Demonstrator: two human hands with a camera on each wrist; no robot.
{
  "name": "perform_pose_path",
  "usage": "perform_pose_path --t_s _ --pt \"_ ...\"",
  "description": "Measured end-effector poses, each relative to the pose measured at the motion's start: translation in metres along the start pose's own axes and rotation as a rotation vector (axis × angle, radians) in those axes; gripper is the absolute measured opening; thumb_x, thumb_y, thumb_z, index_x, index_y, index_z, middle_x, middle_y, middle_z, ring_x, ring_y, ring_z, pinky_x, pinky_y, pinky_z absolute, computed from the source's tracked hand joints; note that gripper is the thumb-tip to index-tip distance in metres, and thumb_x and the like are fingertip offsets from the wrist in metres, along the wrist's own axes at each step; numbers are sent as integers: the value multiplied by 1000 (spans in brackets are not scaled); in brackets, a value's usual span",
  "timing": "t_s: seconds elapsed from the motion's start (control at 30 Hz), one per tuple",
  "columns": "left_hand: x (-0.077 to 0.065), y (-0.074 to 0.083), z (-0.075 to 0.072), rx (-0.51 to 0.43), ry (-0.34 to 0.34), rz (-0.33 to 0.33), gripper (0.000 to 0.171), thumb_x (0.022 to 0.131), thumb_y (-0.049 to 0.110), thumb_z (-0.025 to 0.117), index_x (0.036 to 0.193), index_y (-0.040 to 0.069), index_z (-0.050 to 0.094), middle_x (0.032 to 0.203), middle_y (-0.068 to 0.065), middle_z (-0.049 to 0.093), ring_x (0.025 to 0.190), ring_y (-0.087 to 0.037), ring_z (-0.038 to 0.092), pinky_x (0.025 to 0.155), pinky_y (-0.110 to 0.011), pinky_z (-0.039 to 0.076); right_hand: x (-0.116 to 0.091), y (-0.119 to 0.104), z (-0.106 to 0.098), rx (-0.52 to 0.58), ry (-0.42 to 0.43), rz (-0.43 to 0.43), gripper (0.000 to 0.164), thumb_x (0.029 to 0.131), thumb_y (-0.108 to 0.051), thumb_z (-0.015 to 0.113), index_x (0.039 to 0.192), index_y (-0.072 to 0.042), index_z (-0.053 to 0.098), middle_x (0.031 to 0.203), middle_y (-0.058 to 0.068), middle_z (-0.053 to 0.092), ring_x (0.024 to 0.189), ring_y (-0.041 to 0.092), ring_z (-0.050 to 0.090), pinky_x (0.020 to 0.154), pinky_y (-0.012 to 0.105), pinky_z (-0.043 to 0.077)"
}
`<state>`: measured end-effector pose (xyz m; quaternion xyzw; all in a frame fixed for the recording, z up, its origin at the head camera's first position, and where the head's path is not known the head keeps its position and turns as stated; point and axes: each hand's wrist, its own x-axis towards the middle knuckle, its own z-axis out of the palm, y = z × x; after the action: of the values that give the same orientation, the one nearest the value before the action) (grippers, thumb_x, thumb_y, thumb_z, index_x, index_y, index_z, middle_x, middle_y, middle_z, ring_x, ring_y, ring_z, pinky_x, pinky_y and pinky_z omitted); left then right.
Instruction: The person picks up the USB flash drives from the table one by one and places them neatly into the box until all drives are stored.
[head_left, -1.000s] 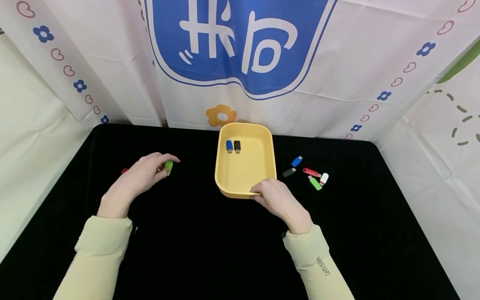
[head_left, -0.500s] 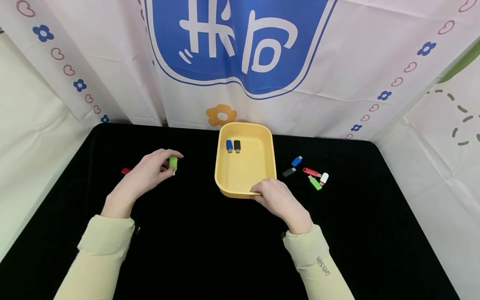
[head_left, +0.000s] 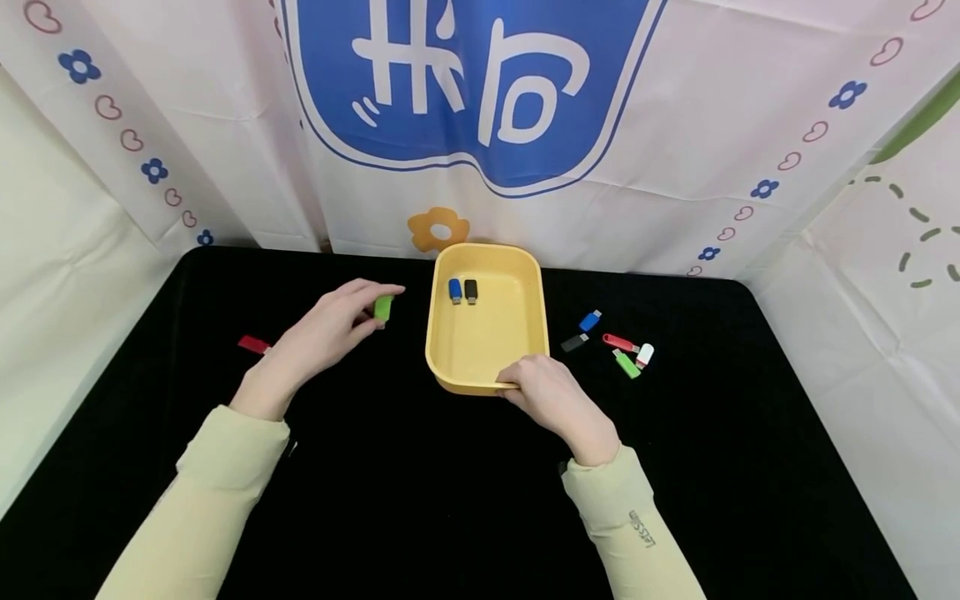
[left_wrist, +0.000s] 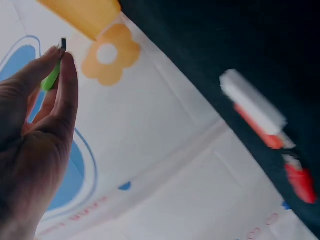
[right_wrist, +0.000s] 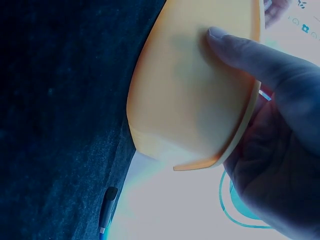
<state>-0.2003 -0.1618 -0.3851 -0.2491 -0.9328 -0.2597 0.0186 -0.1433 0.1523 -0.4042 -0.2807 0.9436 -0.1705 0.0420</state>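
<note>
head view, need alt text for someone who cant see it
A person's left hand pinches a green USB stick beside a yellow tray on a black table; the right hand grips the tray's near rim. A blue stick and a black stick lie inside, with five more sticks at right.

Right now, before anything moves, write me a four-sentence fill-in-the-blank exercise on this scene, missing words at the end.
1. The left-hand grip pinches a USB stick coloured ____.
2. The grip holding the yellow tray belongs to the ____ hand.
3. Inside the tray, a blue stick lies beside a stick coloured ____.
4. In the head view, the lone stick lying left of the left-hand grip is coloured ____.

Missing words: green; right; black; red.
</note>
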Motion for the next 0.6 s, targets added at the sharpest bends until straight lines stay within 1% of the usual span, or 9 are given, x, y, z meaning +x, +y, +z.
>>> perform_pose_path --t_s 0.13,0.2,0.27,0.37,0.43,0.6 --pt "16 12 -1 -13 64 91 54 91 1 70 141 15 56 133 -11 59 114 -28 61 94 -47 53 0 0 0 -9 -3 3 17 89 -15 74 73 -20 73 71 -9 66 67 7 56 67 28 49" --pt "23 18 -1 -18 77 123 53 90 1 70 140 14 57 133 -12 60 114 -29 61 94 -47 52 0 0 0 -9 -6 4 16 89 -16 74 74 -20 73 71 -9 66 68 7 57 67 28 49" --pt "30 25 1 -20 80 140 53 90 2 71 140 14 58 133 -12 60 113 -28 62 94 -45 53 0 -1 -1 -6 -10 5 16 90 -16 74 74 -19 73 72 -9 67 68 7 57 68 28 50" --pt "40 34 4 -35 60 140 52 90 3 71 140 15 58 132 -11 61 112 -27 63 92 -42 54 0 -1 -1 -2 -12 7 15 90 -16 74 75 -19 73 72 -9 67 69 7 58 68 29 50" --pt "47 38 7 -48 43 128 52 91 4 70 140 17 58 130 -10 61 109 -26 63 91 -40 55 0 -1 -1 -4 -11 6 15 90 -16 74 75 -19 73 72 -9 67 69 7 58 68 29 50" --pt "63 48 16 -86 0 76 50 91 6 71 138 21 59 123 -7 64 100 -22 66 87 -36 57 1 -2 -2 -12 -13 9 16 90 -16 74 74 -20 73 71 -10 66 69 7 58 67 29 49"
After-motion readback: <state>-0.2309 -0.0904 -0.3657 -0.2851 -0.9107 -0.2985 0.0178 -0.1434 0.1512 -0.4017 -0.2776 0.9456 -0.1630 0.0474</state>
